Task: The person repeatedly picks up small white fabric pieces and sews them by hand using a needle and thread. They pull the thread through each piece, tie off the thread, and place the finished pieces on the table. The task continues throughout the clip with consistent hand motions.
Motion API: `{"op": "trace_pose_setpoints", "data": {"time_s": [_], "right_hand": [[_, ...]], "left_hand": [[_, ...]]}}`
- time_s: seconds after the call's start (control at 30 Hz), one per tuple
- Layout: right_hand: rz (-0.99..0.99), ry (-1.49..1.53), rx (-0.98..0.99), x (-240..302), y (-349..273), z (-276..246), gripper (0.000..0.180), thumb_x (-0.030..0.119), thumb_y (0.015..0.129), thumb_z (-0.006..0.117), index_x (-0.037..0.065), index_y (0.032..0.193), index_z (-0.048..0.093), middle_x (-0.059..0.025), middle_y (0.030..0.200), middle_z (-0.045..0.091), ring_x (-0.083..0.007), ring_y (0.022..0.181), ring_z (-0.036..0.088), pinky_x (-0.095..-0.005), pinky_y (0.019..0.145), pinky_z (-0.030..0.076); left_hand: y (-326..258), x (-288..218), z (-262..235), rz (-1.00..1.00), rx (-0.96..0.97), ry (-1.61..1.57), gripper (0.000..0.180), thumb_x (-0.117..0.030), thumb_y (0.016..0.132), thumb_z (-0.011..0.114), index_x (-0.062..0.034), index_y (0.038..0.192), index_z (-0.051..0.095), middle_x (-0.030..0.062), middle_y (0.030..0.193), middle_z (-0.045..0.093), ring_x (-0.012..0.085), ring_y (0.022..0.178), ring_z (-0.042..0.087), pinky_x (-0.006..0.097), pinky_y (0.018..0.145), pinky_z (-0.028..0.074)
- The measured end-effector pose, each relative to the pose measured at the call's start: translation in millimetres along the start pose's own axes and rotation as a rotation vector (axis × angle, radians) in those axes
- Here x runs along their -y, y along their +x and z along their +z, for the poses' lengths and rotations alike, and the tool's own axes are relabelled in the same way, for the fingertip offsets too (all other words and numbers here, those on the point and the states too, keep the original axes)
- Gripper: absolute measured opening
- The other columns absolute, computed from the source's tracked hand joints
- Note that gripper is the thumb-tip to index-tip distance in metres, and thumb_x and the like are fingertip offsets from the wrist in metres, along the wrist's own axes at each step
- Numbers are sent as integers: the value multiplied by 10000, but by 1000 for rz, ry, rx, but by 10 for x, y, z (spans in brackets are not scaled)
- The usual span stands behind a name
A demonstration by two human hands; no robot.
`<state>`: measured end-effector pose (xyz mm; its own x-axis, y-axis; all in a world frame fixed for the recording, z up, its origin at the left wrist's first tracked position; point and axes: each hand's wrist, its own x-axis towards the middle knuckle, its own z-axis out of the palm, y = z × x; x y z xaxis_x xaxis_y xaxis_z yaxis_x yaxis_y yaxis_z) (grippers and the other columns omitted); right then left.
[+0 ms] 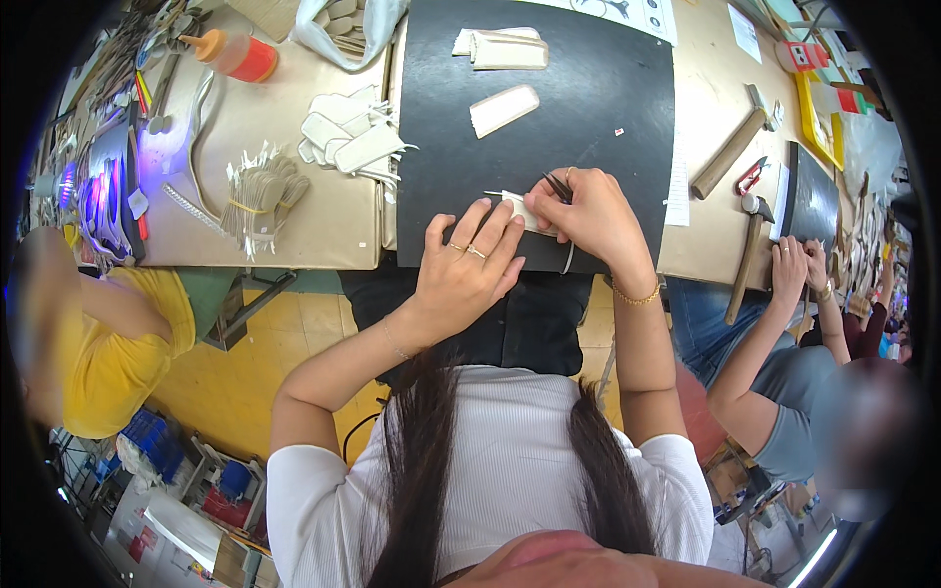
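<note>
Item: 1 small cream leather piece, flat on the near edge of a black cutting mat, directly ahead of the person and touching both hands. Its long axis appears to run left to right, roughly parallel to the table edge; most of it is covered, so the exact outline cannot be told. Left hand: fingers spread and laid flat, fingertips pressing the mat just beside and onto the piece's left end, 2 rings visible. Right hand: curled over the piece's right end, pinching a thin dark pointed tool between thumb and fingers, its tip angled down toward the piece; this hand lies nearer to the piece's middle. Farther on the mat: 1 loose cream strip, long axis slanting up to the right, well apart from the hands; beyond it, 1 short stack of cream pieces. Left of the mat, on the tan tabletop: a heap of cream cut-outs, a banded bundle of thin slips, an orange-capped squeeze bottle. Right: a wooden-handled hammer, a neighbour's hands.
</note>
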<state>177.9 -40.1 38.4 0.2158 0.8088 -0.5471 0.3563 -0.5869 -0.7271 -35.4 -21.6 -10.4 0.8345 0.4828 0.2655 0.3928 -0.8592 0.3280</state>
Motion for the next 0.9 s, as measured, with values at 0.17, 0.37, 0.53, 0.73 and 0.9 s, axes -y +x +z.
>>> {"op": "trace_pose_setpoints", "data": {"time_s": [0.17, 0.37, 0.53, 0.73, 0.9], "right_hand": [[18, 3, 11, -5, 3, -15, 238, 197, 914, 713, -30, 846, 726, -61, 646, 691, -107, 516, 626, -267, 520, 502], [-28, -35, -12, -17, -22, 1, 255, 208, 912, 695, -32, 836, 735, -84, 629, 689, -155, 543, 675, -304, 567, 531], [1, -91, -112, -145, -197, -98, 283, 245, 912, 739, -29, 839, 742, -85, 624, 683, -154, 550, 660, -307, 553, 501], [84, -56, -174, -301, -315, -158, 306, 277, 913, 781, -14, 831, 734, -49, 604, 655, -88, 487, 561, -261, 474, 429], [77, -78, -182, -276, -327, -162, 309, 261, 904, 764, -29, 805, 726, -102, 621, 679, -181, 558, 663, -323, 563, 494]], "left_hand": [[25, 8, -16, 7, 4, -18, 500, -267, 835, 800, -76, 1280, 677, 88, 1459, 575, 276, 1317, 522, 468, 1025, 374], [92, 5, -86, 20, 22, -27, 467, -268, 840, 784, -43, 1236, 683, 135, 1416, 587, 305, 1284, 544, 477, 1005, 432], [155, -5, -126, 34, 60, -17, 446, -254, 846, 775, -21, 1216, 684, 173, 1391, 600, 329, 1293, 552, 477, 1064, 444], [175, -25, -117, 19, 74, -24, 460, -215, 823, 813, -33, 1226, 685, 164, 1402, 602, 329, 1302, 566, 477, 1066, 452], [177, -37, -111, 24, 73, -1, 461, -217, 815, 822, -28, 1213, 686, 166, 1388, 608, 327, 1293, 572, 472, 1054, 460]]}}
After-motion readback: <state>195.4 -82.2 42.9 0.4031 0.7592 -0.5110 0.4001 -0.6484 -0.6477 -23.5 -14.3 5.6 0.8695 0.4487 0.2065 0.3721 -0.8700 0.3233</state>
